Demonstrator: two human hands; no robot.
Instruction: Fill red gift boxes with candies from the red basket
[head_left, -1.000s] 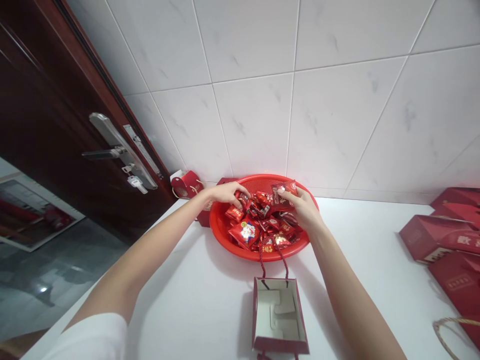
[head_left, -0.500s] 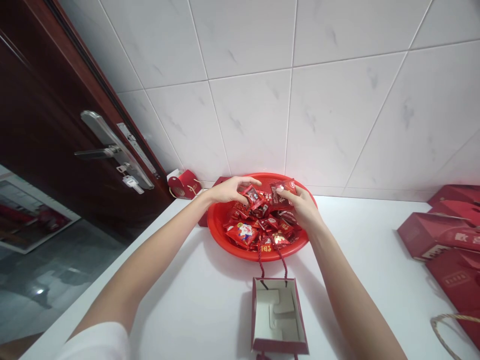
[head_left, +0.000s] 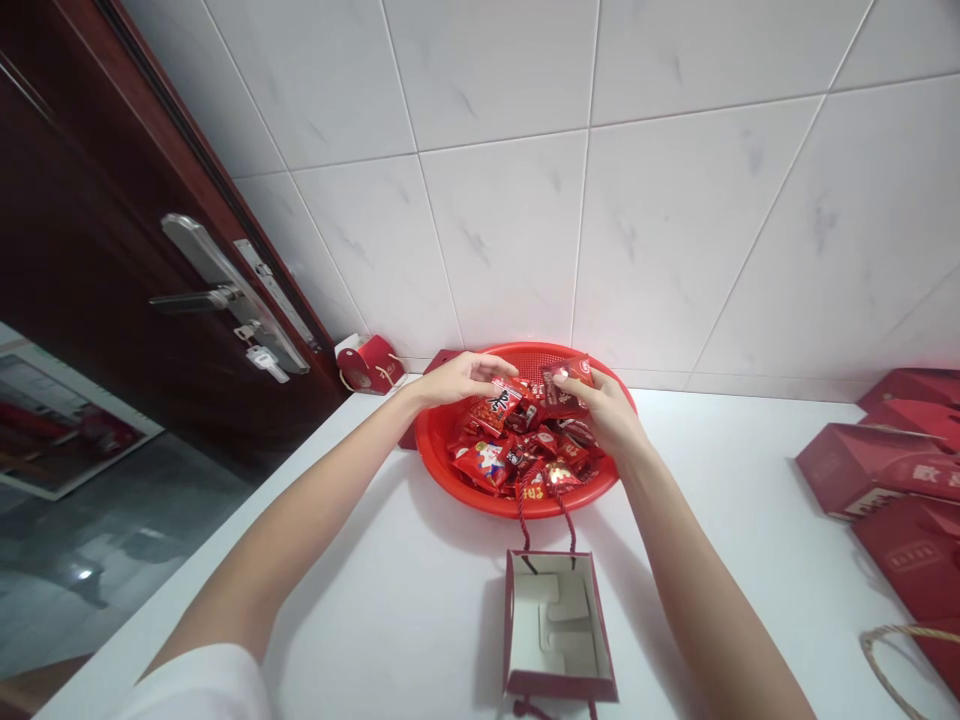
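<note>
A round red plastic basket [head_left: 433,462] stands against the wall, holding several small red snack packets [head_left: 480,462]. My left hand [head_left: 466,378] is over its left side, closed on a red snack packet with a large black character [head_left: 501,402]. Over the basket's right side my right hand [head_left: 609,408] pinches a dark red snack packet [head_left: 559,398] between thumb and fingers. In front of the basket, a small dark red gift box [head_left: 511,640] lies with its open top towards me. Its white inside shows, and its twisted cord handle [head_left: 524,525] rests over the basket rim.
Several red gift boxes [head_left: 847,465] stand along the right, one with a rope handle [head_left: 874,655]. A small red box [head_left: 371,365] sits at the back left by a dark door [head_left: 90,200] with keys in its lock. All stand on a white table [head_left: 360,590] by a tiled wall.
At my left hand the packet now shows a broad face with a black character and sits slightly lower; I cannot tell if it is the same one. My right hand keeps its pinch.
</note>
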